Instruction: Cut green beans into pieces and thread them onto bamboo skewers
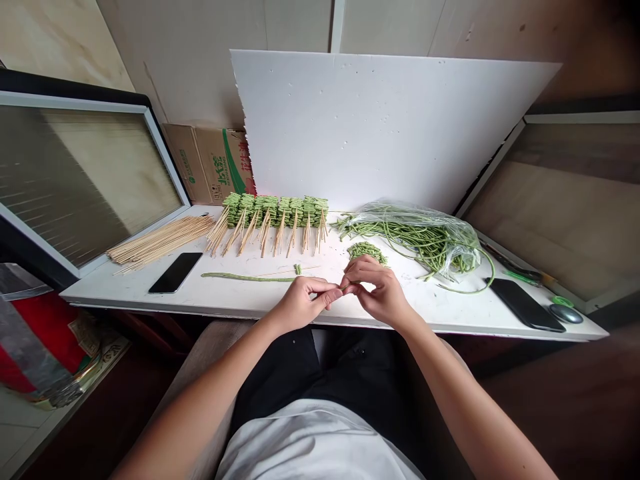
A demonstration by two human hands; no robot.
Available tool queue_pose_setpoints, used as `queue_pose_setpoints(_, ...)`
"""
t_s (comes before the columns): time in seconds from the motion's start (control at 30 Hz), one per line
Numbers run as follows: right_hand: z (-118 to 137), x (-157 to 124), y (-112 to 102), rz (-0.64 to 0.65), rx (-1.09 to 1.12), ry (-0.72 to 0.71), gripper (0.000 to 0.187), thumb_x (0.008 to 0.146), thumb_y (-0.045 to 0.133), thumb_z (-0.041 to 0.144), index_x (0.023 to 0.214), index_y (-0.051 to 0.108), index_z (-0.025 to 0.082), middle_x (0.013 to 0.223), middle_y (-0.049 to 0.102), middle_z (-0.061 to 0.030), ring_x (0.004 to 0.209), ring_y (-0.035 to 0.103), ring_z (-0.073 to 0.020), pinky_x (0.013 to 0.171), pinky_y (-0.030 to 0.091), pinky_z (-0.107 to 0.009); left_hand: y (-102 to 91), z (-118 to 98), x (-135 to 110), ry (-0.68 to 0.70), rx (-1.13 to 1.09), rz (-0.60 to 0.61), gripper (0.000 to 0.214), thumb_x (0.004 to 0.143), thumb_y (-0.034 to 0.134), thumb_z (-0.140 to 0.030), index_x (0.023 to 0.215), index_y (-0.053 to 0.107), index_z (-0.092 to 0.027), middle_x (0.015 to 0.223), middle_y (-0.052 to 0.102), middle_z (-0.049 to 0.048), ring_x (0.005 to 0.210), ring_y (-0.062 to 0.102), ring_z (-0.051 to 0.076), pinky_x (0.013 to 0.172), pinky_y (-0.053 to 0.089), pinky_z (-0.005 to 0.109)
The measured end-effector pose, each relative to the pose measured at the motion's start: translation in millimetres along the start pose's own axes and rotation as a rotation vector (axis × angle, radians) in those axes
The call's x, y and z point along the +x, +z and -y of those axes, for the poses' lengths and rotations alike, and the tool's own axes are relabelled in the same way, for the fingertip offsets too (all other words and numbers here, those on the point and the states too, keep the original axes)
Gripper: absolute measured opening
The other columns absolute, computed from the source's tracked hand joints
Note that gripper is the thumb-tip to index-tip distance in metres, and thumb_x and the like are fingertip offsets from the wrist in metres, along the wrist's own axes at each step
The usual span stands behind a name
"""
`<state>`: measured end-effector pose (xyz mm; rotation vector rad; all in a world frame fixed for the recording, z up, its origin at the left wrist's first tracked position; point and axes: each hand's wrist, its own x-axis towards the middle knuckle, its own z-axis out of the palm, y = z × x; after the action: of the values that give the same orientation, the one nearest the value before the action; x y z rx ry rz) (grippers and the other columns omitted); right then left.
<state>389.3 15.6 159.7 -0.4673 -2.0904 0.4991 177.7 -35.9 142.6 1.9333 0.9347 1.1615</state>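
My left hand (303,303) and my right hand (375,293) meet above the front edge of a white table (240,297), fingertips pinching a small item (345,286) that they mostly hide. Just behind my right hand lies a small heap of cut green beans (367,252). Left of my hands, a long green bean (245,277) and a short bean piece (297,269) lie on the table. Further back stands a row of bean pieces threaded on bamboo skewers (275,212). A plastic bag of long beans (415,243) lies to the right.
A loose bundle of bamboo skewers (160,243) and a black phone (175,273) lie on the table's left. A second phone (525,305) lies at the right. A white board (380,127) stands behind, with a cardboard box (210,163) to its left.
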Motion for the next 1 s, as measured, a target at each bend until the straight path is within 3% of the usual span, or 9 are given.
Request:
queue_pose_setpoints(0.3,-31,-6,3,0.139,0.309,0.204,0.026,0.091,0.08,0.05,0.084,0.081,0.024,0.085,0.072,-0.0083,0.092,0.065,-0.0258,0.091,0.05,-0.043,-0.6,21,2,-0.074,-0.077,0.076,0.042,0.099,0.066,-0.052,0.087,0.082,-0.014,0.068,0.063,0.0043,0.065,0.056,0.015,0.064,0.044,0.027)
queue_pose_setpoints(0.43,-60,-11,-6,0.023,0.393,0.326,0.043,0.09,0.073,0.065,0.084,0.077,0.023,0.084,0.07,-0.0074,0.086,0.064,-0.0252,0.08,0.052,-0.04,-6.7,24,0,-0.105,-0.046,0.07,0.042,0.097,0.069,-0.052,0.089,0.082,-0.013,0.072,0.068,0.006,0.066,0.059,0.015,0.066,0.047,0.026)
queue_pose_setpoints(0.53,-82,-17,-11,-0.05,0.072,0.363,0.037,0.091,0.074,0.059,0.088,0.08,0.022,0.087,0.072,-0.0097,0.09,0.064,-0.0282,0.08,0.051,-0.042,-14.4,27,-1,-0.121,0.042,0.037,0.042,0.101,0.065,-0.051,0.097,0.083,-0.013,0.078,0.072,0.0072,0.072,0.062,0.016,0.073,0.05,0.027)
queue_pose_setpoints(0.63,-98,-25,-4,0.048,-0.351,0.316,0.022,0.093,0.077,0.043,0.09,0.084,0.023,0.091,0.073,-0.0123,0.097,0.061,-0.0322,0.087,0.05,-0.046,-18.5,29,-2,-0.137,0.078,0.01,0.047,0.104,0.058,-0.053,0.119,0.081,-0.015,0.09,0.075,0.0095,0.081,0.066,0.018,0.08,0.053,0.029)
queue_pose_setpoints(0.73,-109,-35,6,0.129,-0.541,0.361,0.017,0.094,0.075,0.034,0.094,0.086,0.021,0.09,0.071,-0.0129,0.095,0.06,-0.0324,0.087,0.051,-0.046,-17.6,33,-3,-0.164,0.055,0.068,0.053,0.107,0.053,-0.051,0.144,0.068,-0.017,0.106,0.074,0.011,0.095,0.066,0.019,0.089,0.054,0.03)
queue_pose_setpoints(0.87,-110,-35,5,0.095,-0.616,0.387,0.02,0.094,0.075,0.036,0.098,0.086,0.02,0.094,0.073,-0.0151,0.098,0.061,-0.0353,0.086,0.051,-0.048,-11.8,39,-3,-0.203,-0.08,0.088,0.055,0.109,0.052,-0.045,0.153,0.058,-0.015,0.108,0.072,0.0113,0.088,0.066,0.016,0.086,0.055,0.03)
queue_pose_setpoints(1.0,-79,-20,-3,0.057,-0.338,0.286,0.033,0.102,0.064,0.049,0.11,0.083,0.023,0.102,0.075,-0.013,0.1,0.064,-0.0314,0.086,0.051,-0.046,-5.8,39,-2,-0.232,-0.272,0.024,0.066,0.105,0.062,-0.041,0.163,0.043,-0.018,0.108,0.075,0.0117,0.074,0.068,0.014,0.075,0.058,0.03)
